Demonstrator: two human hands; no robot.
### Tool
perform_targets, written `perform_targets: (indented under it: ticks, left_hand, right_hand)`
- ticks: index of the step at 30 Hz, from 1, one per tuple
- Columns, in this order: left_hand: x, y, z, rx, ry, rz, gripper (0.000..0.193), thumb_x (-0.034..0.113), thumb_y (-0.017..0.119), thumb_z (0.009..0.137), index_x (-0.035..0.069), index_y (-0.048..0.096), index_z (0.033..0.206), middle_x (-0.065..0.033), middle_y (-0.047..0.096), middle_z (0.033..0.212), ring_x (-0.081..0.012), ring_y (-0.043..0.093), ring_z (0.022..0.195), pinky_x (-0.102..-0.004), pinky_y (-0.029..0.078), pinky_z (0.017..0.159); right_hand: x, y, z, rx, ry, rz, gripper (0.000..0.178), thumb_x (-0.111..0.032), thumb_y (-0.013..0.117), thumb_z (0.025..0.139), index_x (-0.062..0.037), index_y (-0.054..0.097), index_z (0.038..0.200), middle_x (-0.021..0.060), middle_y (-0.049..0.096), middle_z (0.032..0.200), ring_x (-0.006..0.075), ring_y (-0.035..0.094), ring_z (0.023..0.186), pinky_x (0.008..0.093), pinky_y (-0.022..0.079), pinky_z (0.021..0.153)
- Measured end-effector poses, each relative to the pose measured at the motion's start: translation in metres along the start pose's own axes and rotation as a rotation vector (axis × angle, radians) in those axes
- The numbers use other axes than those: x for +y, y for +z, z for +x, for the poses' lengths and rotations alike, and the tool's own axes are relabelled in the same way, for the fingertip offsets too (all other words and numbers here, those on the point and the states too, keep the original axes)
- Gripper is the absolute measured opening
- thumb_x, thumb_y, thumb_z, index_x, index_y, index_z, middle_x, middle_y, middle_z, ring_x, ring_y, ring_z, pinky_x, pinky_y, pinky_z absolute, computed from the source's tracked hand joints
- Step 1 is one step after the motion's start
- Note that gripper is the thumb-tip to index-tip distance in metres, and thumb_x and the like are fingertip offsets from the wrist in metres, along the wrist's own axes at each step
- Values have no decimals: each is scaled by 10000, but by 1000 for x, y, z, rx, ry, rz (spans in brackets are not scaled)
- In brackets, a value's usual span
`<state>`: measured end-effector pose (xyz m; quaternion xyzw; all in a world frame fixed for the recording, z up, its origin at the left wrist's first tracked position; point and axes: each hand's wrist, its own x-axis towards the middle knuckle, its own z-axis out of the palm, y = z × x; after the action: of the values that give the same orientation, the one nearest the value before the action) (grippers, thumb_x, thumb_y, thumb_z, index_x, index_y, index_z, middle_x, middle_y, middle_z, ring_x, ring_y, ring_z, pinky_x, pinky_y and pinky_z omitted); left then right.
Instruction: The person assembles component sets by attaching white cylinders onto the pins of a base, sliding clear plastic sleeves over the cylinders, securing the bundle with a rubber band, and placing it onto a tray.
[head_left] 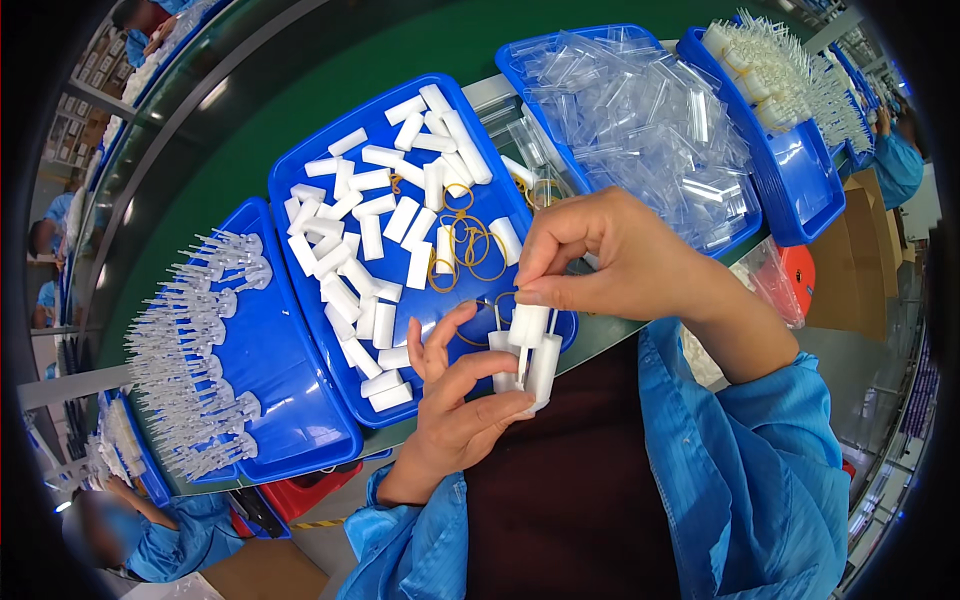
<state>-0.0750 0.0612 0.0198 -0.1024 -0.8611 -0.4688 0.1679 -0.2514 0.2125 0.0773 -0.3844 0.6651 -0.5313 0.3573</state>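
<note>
In front of my body, my left hand (445,415) grips the lower end of a white pronged plastic piece (523,362), thumb and fingers closed around its base. White foam-like cylinders (544,368) sit on its prongs, and a thin bare prong stands up beside them. From above, my right hand (610,250) pinches another white cylinder (529,322) between thumb and fingertips, upright over the piece. Just beyond both hands lies a blue tray (437,305) of loose white cylinders (372,238) and several tan rubber bands (472,245).
At left, a blue tray (290,385) holds rows of white pronged pieces (195,360). To the right, another tray (520,65) is heaped with clear plastic pieces (640,120). Farther right stand stacked blue trays (808,180) and a cardboard box (850,270). Co-workers (170,530) sit along the green conveyor (240,150).
</note>
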Motion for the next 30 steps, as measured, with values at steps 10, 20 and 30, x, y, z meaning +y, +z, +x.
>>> perform_targets:
  ticks: [10,20,30]
  left_hand:
    - [2,-2,2,-15,2,31,225,191,784,598,258,693,793,45,604,990,-354,412,1211,-537,40,1059]
    - [-2,-2,0,147,13,-63,211,308,812,581,205,667,694,-50,566,1144,-420,367,1241,-565,59,1047]
    - [-9,-3,3,134,-96,-397,329,215,810,624,102,622,869,-130,472,1242,-369,381,1255,-510,278,1019]
  right_hand:
    - [-3,6,-5,-14,87,-2,88,3,704,760,26,635,809,68,629,811,111,631,758,217,507,672]
    - [7,19,-14,-168,191,228,90,-11,721,752,18,660,812,77,639,832,119,615,776,241,490,695]
    - [9,28,-23,18,16,239,94,-25,731,745,1,662,803,95,654,851,141,637,794,248,503,682]
